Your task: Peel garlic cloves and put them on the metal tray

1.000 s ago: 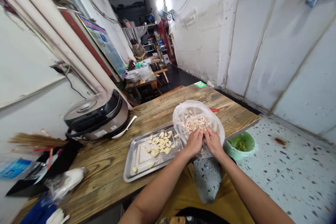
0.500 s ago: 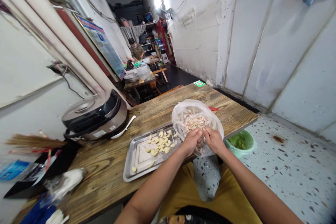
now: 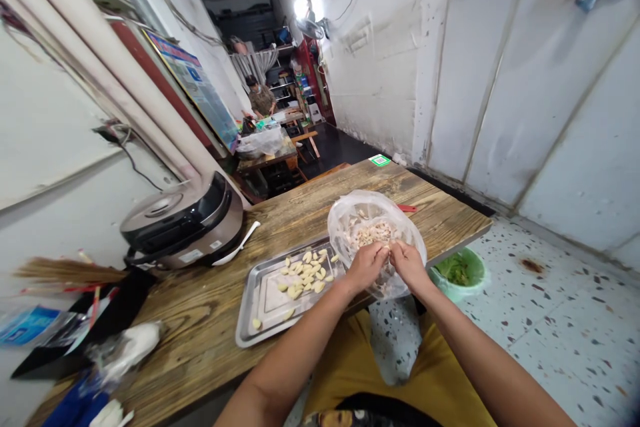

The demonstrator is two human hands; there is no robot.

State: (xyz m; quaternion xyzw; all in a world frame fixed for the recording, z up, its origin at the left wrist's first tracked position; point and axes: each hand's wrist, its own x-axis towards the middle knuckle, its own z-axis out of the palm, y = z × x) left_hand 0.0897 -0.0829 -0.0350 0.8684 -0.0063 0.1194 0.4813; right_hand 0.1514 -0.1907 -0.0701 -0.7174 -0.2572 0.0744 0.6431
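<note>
Both hands meet over a bowl lined with a clear plastic bag point(image 3: 340, 220), which holds unpeeled garlic and loose skins point(image 3: 367, 232). My left hand point(image 3: 369, 267) is closed, its thumb and fingertips pinching a small pale garlic clove, mostly hidden by the fingers. From the other side, my right hand point(image 3: 407, 265) pinches the same clove, fingertips touching those of the left. Left of the bowl lies a metal tray point(image 3: 245, 310), with peeled garlic cloves point(image 3: 306, 273) scattered over its far half and a couple near its front edge.
On the wooden table point(image 3: 200, 313) stand a rice cooker point(image 3: 185, 223), a white spoon point(image 3: 240, 243) and a black chopstick box point(image 3: 55, 347). A red handle point(image 3: 407, 208) pokes out behind the bowl. A green bin point(image 3: 460, 273) sits on the floor at right. Another person point(image 3: 261, 99) works far back.
My hands have shifted very slightly, still pinched together over the bowl. The cloves on the tray look the same.
</note>
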